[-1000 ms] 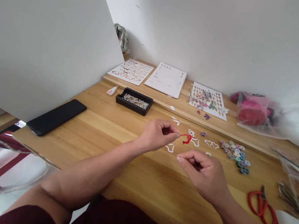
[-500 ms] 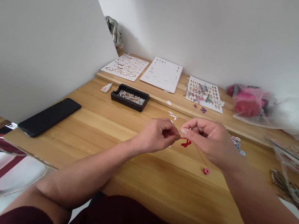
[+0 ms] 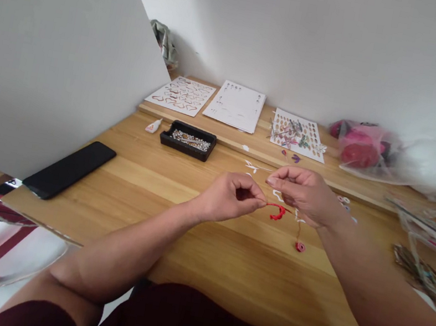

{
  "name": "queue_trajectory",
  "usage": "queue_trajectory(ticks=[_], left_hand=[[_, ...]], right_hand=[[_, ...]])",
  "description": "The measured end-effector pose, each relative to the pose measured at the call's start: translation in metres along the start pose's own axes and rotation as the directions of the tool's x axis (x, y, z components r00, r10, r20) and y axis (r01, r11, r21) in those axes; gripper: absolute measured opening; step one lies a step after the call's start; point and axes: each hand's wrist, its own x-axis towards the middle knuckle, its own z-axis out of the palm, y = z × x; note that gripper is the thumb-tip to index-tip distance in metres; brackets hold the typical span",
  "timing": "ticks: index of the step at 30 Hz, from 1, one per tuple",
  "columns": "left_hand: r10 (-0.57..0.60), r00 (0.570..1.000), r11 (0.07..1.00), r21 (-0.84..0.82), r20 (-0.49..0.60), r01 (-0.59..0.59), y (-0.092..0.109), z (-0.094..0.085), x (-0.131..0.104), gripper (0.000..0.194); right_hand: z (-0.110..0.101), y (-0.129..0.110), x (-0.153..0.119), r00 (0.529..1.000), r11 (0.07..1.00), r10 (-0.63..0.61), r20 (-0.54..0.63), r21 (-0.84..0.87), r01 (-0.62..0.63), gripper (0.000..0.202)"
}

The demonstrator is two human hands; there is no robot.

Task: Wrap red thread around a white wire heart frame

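My left hand (image 3: 232,199) is closed in a pinch on one end of a small curved red thread-wrapped piece (image 3: 277,214), which sticks out to the right of the fingertips. Just above and right of it, my right hand (image 3: 301,193) has thumb and forefinger pressed together; whatever lies between them is too small to make out. A thin thread (image 3: 299,230) runs down below the right hand to a little red spool (image 3: 300,247). Beneath and behind the hands, white leaf-shaped cutouts (image 3: 257,167) lie on the wooden table (image 3: 201,255), partly hidden.
A black tray (image 3: 186,150) of beads and a small glue bottle (image 3: 153,126) stand behind my left hand. A black phone (image 3: 70,169) lies left. Printed sheets (image 3: 234,107) rest on the raised back ledge. Small spools (image 3: 344,200) and a clear container (image 3: 431,268) are at right.
My right fingertips have drawn away from the left ones, up and slightly right. The red piece shows more fully, and the spool's thread hangs more steeply.
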Motion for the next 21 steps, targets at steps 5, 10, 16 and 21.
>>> queue_trajectory(ticks=[5, 10, 16, 21], left_hand=[[-0.065, 0.997, 0.984, -0.168, -0.049, 0.056, -0.005, -0.003, 0.003, 0.022], [-0.097, 0.988, 0.963, -0.264, -0.122, 0.062, -0.012, -0.006, 0.008, 0.022], [-0.153, 0.974, 0.943, -0.32, -0.169, 0.093, -0.015, -0.007, 0.01, 0.023], [-0.185, 0.965, 0.938, -0.326, -0.185, 0.118, -0.015, -0.007, 0.01, 0.023]], right_hand=[[0.001, 0.014, -0.002, 0.987, 0.978, 0.156, -0.027, 0.141, -0.151, 0.035], [0.004, 0.033, -0.013, 0.974, 0.945, 0.222, -0.041, 0.257, -0.204, 0.032], [0.01, 0.041, -0.029, 0.978, 0.956, 0.207, -0.032, 0.217, -0.196, 0.028], [0.016, 0.039, -0.039, 0.991, 0.986, 0.129, -0.022, 0.107, -0.126, 0.029]])
